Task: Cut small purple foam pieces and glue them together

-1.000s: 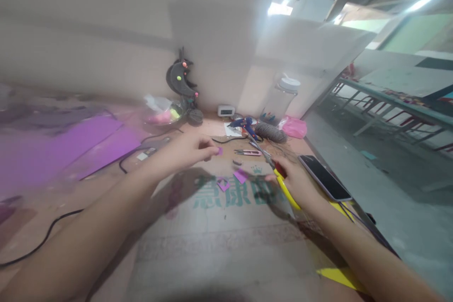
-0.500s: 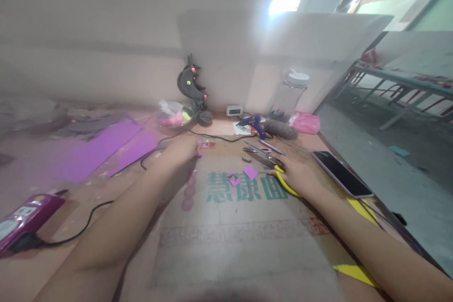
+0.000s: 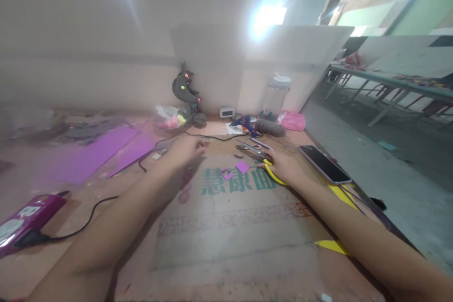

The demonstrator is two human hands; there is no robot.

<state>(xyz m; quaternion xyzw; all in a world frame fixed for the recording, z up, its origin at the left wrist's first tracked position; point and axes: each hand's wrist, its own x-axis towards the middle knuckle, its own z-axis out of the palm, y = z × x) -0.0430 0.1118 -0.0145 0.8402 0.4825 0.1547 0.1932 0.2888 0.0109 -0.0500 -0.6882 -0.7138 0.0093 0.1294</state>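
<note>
My right hand (image 3: 279, 166) is closed around the yellow handles of a pair of scissors (image 3: 260, 153). The blades point up and left, over the cardboard sheet (image 3: 226, 231). My left hand (image 3: 193, 147) is over the cardboard's upper left, its fingers curled and slightly blurred. What they hold, if anything, I cannot make out. Between the hands lie a small purple square (image 3: 242, 166) and a purple piece with a cut-out (image 3: 227, 174). A small dark lump (image 3: 238, 155) and a pen (image 3: 262, 143) lie near the scissor blades.
Purple sheets (image 3: 102, 153) lie at left, above a magenta power strip (image 3: 33, 219) with a black cord. Along the back are a dark crescent decoration (image 3: 182, 88), blue glue gun (image 3: 244, 124), grey yarn (image 3: 270, 127) and clear bottle (image 3: 276, 96). A phone (image 3: 323, 164) rests at right.
The view has shifted, so most things sit slightly further left. Purple bits seen by my left fingers are no longer visible there. My right hand still holds the scissors.
</note>
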